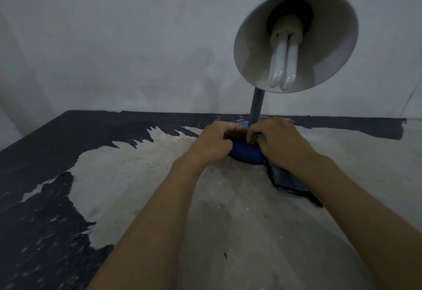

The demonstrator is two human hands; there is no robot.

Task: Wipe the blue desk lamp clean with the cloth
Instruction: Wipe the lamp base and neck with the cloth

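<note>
blue desk lamp [269, 72] stands on the peeling table [159, 186] by the wall. at its base [245, 152], the left hand [212, 143] curls on the rim, and the right hand [278, 141] is pinched on the dark cloth [285, 177], which trails toward the viewer. base wiping looks underway; neck [257, 104] and shade [324, 61] seem left.

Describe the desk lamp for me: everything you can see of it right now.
The lamp stands upright near the table's back edge by the wall. Its round blue base looks plastic; a dark ribbed neck rises to a blue shade, white inside, tilted toward the camera, with an unlit white tube bulb. The left hand grips the base; the right hand presses a dark cloth on it.
</note>
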